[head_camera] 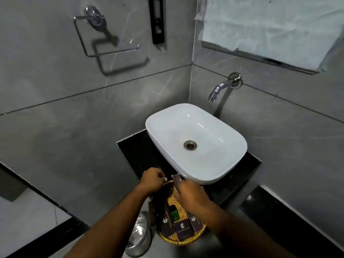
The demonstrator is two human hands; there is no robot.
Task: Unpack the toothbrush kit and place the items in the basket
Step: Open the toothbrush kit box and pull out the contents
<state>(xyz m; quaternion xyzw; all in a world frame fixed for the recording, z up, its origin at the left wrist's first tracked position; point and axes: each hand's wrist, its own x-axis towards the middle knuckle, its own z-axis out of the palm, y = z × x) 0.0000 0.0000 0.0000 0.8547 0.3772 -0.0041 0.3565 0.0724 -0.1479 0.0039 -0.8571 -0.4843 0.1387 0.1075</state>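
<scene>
right hand [191, 194] grips the dark kit box [176, 179] over the woven basket [186, 239]; left hand [151, 178] pinches a small, unidentifiable item.

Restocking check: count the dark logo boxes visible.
4: three lie in the basket at left, middle, right; one box in the right hand. Arms may hide more.

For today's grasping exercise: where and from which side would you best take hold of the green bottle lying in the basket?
Grip the green bottle across its two long sides, coming straight down from above. It lies flat in the basket, with dark boxes close on its left and near end, so a sideways approach looks blocked. Its top face is bare. The right hand hovers just beyond it, holding another box.
</scene>
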